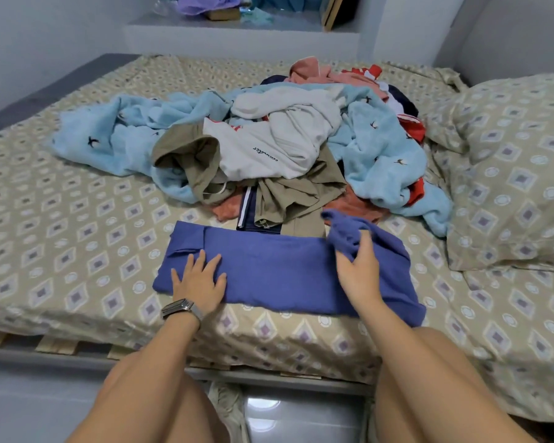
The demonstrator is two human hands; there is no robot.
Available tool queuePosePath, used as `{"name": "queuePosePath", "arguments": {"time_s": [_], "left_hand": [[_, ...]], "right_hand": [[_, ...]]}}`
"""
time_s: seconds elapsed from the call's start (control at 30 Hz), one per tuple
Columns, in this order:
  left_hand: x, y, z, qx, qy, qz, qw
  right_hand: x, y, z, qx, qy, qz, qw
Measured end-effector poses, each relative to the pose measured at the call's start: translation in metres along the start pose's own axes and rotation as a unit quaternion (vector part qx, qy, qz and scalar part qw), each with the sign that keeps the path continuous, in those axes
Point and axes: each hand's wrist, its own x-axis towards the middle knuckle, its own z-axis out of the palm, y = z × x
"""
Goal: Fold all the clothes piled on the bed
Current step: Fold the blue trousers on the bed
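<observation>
The bed (77, 199) is taking up nearly the whole view, covered in a tan sheet with a diamond print. The pile (269, 145) is sitting mid-bed: a fluffy light-blue blanket (381, 161) sprawling widest, a white top (269, 148), crumpled khaki pants (288, 193), plus red, pink and navy bits poking out.

The purple shirt (269, 266) is lying flat at the near edge, just in front of the pile, already folded into a band with its long axis running left to right. Soft knit, slightly pilled by the look of it.

The left hand (199, 279) is pressing down on the shirt's left end, fingers straight and spread. The right hand (359, 266) is pinching a bunched-up flap at the right end — thumb and fingers curling round the cloth, lifting it off the sheet.

So I'm guessing the next fold goes right to left along that long axis, the right hand carrying its end over toward the left one — the left is just anchoring.
</observation>
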Motion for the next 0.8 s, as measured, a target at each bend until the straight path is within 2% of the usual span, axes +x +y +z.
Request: {"name": "queuePosePath", "arguments": {"time_s": [0.1, 0.2, 0.3, 0.37, 0.43, 0.53, 0.6, 0.67, 0.73, 0.8], "left_hand": [[0.015, -0.012, -0.004, 0.002, -0.014, -0.018, 1.000], [0.028, -0.021, -0.009, -0.002, -0.011, -0.032, 0.999], [0.037, -0.029, -0.013, -0.004, 0.002, -0.036, 0.999], [0.042, -0.035, -0.015, -0.010, 0.014, -0.061, 0.998], [0.043, -0.038, -0.018, -0.023, 0.047, -0.098, 0.994], [0.037, -0.035, -0.027, -0.055, 0.090, -0.173, 0.979], [0.036, -0.040, -0.028, -0.094, 0.073, -0.221, 0.968], [0.035, -0.046, -0.029, -0.150, 0.040, -0.244, 0.957], [0.033, -0.051, -0.031, -0.246, 0.021, -0.246, 0.938], [0.029, -0.049, -0.033, -0.359, 0.009, -0.245, 0.901]], "right_hand": [[-0.010, 0.007, 0.031, -0.125, -0.079, -0.042, 0.988], [-0.018, 0.021, 0.058, -0.219, -0.168, -0.076, 0.958], [-0.024, 0.034, 0.076, -0.342, -0.192, -0.112, 0.913], [-0.027, 0.039, 0.081, -0.413, -0.201, -0.101, 0.883], [-0.029, 0.037, 0.085, -0.430, -0.203, -0.076, 0.876], [-0.030, 0.022, 0.084, -0.358, -0.150, -0.049, 0.920], [-0.026, 0.015, 0.083, -0.318, -0.077, -0.077, 0.942], [-0.020, 0.016, 0.081, -0.328, -0.049, -0.131, 0.934], [-0.014, 0.022, 0.079, -0.397, -0.114, -0.150, 0.898], [-0.012, 0.029, 0.079, -0.446, -0.216, -0.110, 0.861]]}}
